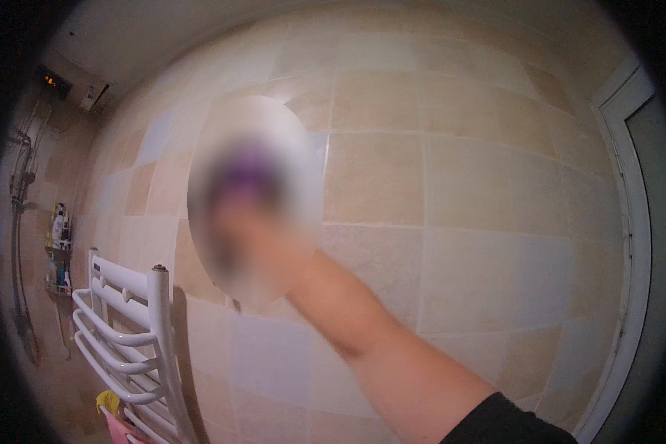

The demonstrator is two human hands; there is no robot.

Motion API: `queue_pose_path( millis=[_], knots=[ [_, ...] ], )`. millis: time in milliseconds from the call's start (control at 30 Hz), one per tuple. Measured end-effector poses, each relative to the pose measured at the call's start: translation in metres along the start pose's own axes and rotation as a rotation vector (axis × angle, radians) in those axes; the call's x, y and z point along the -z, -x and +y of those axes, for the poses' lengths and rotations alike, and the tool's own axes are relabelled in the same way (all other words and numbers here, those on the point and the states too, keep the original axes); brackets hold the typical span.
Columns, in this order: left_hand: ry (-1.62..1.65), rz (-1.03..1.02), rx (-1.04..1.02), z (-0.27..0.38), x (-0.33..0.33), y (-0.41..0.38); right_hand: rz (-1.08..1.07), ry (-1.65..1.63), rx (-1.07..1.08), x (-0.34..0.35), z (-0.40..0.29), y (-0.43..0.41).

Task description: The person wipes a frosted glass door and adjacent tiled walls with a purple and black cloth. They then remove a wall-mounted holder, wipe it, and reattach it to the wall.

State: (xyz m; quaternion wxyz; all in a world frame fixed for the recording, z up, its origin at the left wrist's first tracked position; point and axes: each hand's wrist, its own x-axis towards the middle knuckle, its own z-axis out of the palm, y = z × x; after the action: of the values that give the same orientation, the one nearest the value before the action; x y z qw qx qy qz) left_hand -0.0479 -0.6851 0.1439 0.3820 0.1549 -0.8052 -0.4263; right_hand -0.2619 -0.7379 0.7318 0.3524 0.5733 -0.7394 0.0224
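A bare forearm with a black sleeve reaches from the lower right up towards the tiled wall (377, 177). It looks like my right arm. My right hand (244, 222) lies inside a large blurred oval, so its fingers cannot be made out. A purple and dark patch shows in the blur at the hand, too unclear to name. My left hand is out of view.
A white towel radiator (158, 322) stands at the lower left, with a yellow cloth (108, 400) and a pink cloth (123, 430) on it. Further left are a corner shelf with bottles (59, 225) and shower pipes (19, 194). A white door frame (638, 266) is at right.
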Motion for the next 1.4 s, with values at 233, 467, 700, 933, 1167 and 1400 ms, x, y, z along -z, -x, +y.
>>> queue_pose_path(
  millis=[233, 467, 700, 933, 1167, 1400],
  knots=[
    [0.121, -0.123, -0.153, 0.022, -0.036, -0.007, -0.143, 0.055, -0.066, 0.028, 0.022, 0.041],
    [0.153, -0.157, -0.204, 0.053, -0.065, 0.015, 0.348, 0.221, -0.228, 0.188, 0.126, 0.143],
    [0.086, -0.401, -0.26, 0.125, -0.085, 0.012, 0.654, 0.545, -0.569, 0.305, 0.199, 0.307],
    [0.145, -0.451, -0.264, 0.153, -0.11, 0.03, 0.788, 0.527, -0.726, 0.328, 0.227, 0.418],
    [0.132, -0.461, -0.298, 0.165, -0.111, 0.044, 0.871, 0.618, -0.837, 0.314, 0.231, 0.504],
    [0.138, -0.455, -0.208, 0.115, -0.089, 0.037, 0.939, 0.677, -1.233, 0.295, 0.229, 0.544]
  ],
)
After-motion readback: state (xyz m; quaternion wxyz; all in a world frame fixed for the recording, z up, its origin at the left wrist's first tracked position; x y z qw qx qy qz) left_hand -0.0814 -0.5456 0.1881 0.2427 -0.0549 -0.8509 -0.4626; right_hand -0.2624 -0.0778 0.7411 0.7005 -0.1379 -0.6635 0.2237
